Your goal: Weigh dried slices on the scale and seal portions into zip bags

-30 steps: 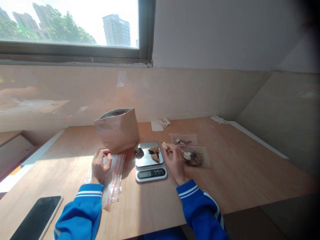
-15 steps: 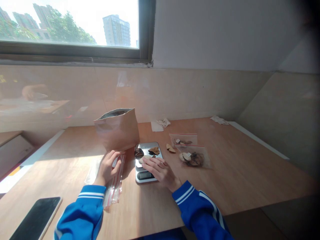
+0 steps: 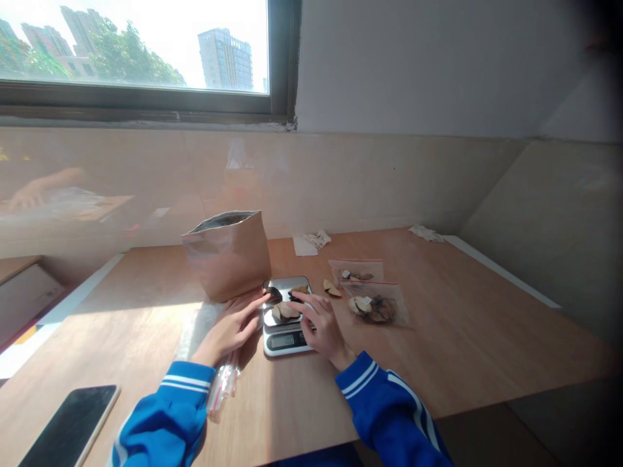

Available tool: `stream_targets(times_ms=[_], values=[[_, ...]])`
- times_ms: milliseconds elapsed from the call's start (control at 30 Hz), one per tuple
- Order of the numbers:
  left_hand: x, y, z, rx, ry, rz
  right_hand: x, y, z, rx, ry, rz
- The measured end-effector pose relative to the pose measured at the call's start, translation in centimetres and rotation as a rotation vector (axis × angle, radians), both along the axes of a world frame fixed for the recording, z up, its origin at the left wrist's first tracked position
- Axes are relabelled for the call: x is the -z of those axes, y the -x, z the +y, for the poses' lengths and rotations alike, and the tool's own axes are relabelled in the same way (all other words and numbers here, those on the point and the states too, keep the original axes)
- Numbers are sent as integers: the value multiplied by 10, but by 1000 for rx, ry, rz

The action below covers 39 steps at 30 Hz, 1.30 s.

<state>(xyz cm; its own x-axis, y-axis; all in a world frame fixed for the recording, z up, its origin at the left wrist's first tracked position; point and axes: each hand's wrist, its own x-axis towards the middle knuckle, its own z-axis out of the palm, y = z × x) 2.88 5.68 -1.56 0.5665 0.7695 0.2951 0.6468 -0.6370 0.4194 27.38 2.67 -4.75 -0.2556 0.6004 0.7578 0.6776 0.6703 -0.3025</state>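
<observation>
A small silver kitchen scale with a lit display stands on the table. Dried slices lie on its plate: a dark one at the back left, a pale one in front and a brown one at the back right. My left hand reaches over clear zip bags, its index finger stretched out to the dark slice. From the right, my right hand extends its fingers over the plate, fingertips at the brown slice; whether they touch it I cannot tell. Both hands have their fingers apart.
An open brown paper pouch stands behind my left hand. Right of the scale lie a loose pale slice and two zip bags of slices, the nearer bag in front. A phone lies front left, crumpled tissue at the back.
My left hand has moved right from the zip bags to the scale, and the bags shifted. My right hand has drawn back off the pale slice, uncovering it and the display.
</observation>
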Motion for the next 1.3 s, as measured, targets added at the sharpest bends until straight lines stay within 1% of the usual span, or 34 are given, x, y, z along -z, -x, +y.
stream_targets(times_ms=[133, 233, 300, 367, 433, 500, 567, 633, 667, 733, 800, 900, 1000, 1133, 1200, 1300], values=[[-1, -2, 0, -18, -42, 41, 5, -5, 1, 155, -23, 129], [0, 2, 0, -64, -109, 17, 7, -7, 2, 193, -36, 161], [1, 7, 0, -126, -202, -21, 7, -9, 2, 211, -47, 166], [0, 12, -1, -199, -343, -67, 7, -10, 2, 239, -61, 175], [-6, 15, -3, -273, -475, -105, 7, -12, 2, 275, -81, 194], [-16, 17, -7, -346, -517, -109, 8, -14, 3, 308, -99, 223], [-27, 19, -12, -406, -431, -77, 9, -16, 3, 331, -108, 252], [-34, 23, -18, -413, -239, -37, 10, -16, 4, 338, -106, 272], [-35, 27, -22, -385, -137, -17, 10, -16, 4, 336, -104, 276], [-31, 36, -29, -299, 13, 32, 10, -16, 4, 327, -102, 279], [-20, 46, -37, -266, 63, 76, 9, -15, 4, 324, -102, 276], [-5, 56, -46, -251, 139, 122, 6, -13, 3, 327, -100, 272], [2, 58, -47, -255, 171, 79, 6, -13, 3, 324, -107, 274], [-5, 53, -41, -230, 161, -6, 5, -13, 1, 292, -113, 255], [-13, 49, -41, -201, 104, -44, 1, -11, -2, 226, -97, 234], [-26, 36, -47, -207, -84, -111, -11, 4, -13, 63, -24, 263]])
